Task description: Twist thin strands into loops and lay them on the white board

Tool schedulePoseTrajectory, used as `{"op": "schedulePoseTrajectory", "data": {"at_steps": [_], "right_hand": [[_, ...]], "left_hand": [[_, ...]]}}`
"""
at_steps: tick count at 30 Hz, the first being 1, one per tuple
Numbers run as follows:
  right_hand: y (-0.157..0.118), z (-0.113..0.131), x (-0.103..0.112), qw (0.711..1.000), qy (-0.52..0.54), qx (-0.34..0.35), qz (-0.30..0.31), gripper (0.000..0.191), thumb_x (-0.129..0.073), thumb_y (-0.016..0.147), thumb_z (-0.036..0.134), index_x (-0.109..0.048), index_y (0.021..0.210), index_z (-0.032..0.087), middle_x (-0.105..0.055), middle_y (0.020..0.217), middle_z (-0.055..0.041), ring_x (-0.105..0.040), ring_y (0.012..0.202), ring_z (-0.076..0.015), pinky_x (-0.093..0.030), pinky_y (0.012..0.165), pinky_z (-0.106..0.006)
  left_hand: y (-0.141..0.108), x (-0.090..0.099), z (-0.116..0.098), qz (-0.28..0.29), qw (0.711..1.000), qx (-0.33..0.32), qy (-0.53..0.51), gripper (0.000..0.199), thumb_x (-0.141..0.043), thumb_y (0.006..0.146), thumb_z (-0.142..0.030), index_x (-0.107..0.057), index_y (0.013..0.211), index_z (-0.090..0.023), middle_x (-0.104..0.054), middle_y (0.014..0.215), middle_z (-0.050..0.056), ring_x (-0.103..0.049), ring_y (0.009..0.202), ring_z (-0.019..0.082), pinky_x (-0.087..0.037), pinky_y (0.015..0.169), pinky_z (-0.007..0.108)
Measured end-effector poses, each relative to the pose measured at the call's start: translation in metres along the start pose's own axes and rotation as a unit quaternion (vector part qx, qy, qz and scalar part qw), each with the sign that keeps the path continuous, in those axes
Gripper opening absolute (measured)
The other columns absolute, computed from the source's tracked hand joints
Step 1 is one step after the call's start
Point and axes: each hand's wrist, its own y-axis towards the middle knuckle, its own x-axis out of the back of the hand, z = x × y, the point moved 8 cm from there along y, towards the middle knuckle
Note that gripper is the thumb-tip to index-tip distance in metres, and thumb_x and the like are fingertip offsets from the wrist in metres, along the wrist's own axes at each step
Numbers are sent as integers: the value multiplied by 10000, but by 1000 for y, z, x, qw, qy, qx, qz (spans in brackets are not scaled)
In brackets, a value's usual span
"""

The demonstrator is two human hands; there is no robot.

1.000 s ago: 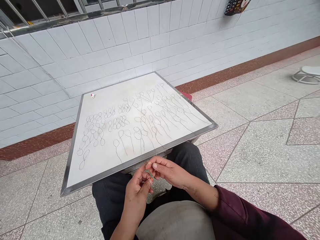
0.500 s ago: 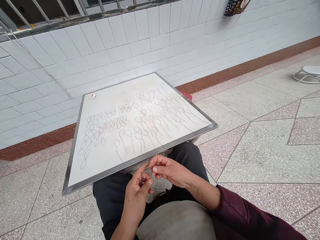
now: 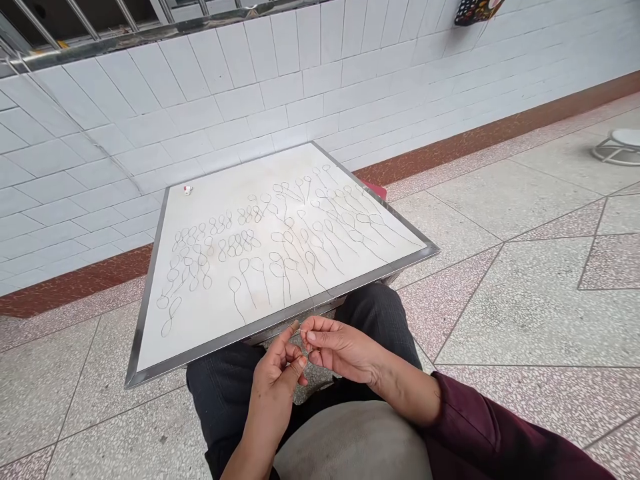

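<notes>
Just off the table's front edge, above my lap, both hands meet over one thin wire (image 3: 299,330). My left hand (image 3: 277,370) pinches part of it between thumb and fingers, its index finger stretched toward the other hand. My right hand (image 3: 335,347) is closed with thumb and index finger on the wire, close to the left fingertip. Most of this wire is hidden by the fingers. On the white tabletop (image 3: 225,187) lie many thin wires: looped ones with long tails (image 3: 253,287) at centre and right, and figure-eight ones (image 3: 171,317) at left.
The table's metal rim (image 3: 280,317) runs right before my knees. A small white and red object (image 3: 188,191) sits at the far left corner. Behind stands a white tiled wall (image 3: 260,100) with a barred window (image 3: 95,20). A white stool (image 3: 620,143) is far right on the floor.
My right hand has dropped very slightly, and its lower fingers have shifted beneath the pinch. My left hand keeps nearly the same pose. The view has moved a little.
</notes>
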Motion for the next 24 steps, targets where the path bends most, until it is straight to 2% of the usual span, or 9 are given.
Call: {"op": "schedulePoseTrajectory", "data": {"at_steps": [6,8,11,16,21,24], "right_hand": [[2,-1,3,1000,-11,9,-8,321,-906,728,355,-713,895,162,-648,807,12,-611,765,-95,-464,724,-222],[1,6,5,996,-70,41,-21,351,-860,774,431,-709,967,178,-631,845,9,-588,802,-101,-459,727,-225],[-4,14,2,976,-197,89,-24,403,-799,813,511,-649,1022,200,-609,893,9,-568,840,-121,-451,712,-243],[-3,-3,-9,940,-333,72,16,461,-669,861,643,-534,940,209,-636,909,-14,-574,840,-152,-445,696,-278],[3,-15,-16,941,-331,71,13,445,-637,876,646,-530,951,221,-678,966,-34,-607,872,-167,-453,727,-294],[7,-18,-20,945,-317,79,9,435,-675,852,621,-566,956,212,-681,947,-32,-607,856,-171,-468,732,-303]], "left_hand": [[0,1,-1,-10,1000,3,-15,526,-752,805,-324,-676,1314,-213,-572,772,-15,-526,641,124,-463,622,268],[-1,5,-1,-32,998,10,-43,531,-775,789,-327,-683,1299,-211,-581,783,-16,-547,649,119,-481,648,271],[-1,13,-4,-78,991,9,-107,572,-831,736,-314,-688,1278,-199,-589,781,-23,-567,672,110,-499,689,265],[-1,20,-11,-124,975,-6,-182,600,-888,656,-279,-705,1219,-179,-598,731,-40,-567,623,92,-498,658,248],[-1,27,-13,-177,959,-30,-218,585,-912,617,-241,-729,1169,-183,-589,710,-51,-565,656,78,-485,681,215],[1,26,-11,-178,960,-24,-215,593,-913,618,-245,-728,1178,-182,-584,706,-54,-549,651,73,-477,675,210]]}}
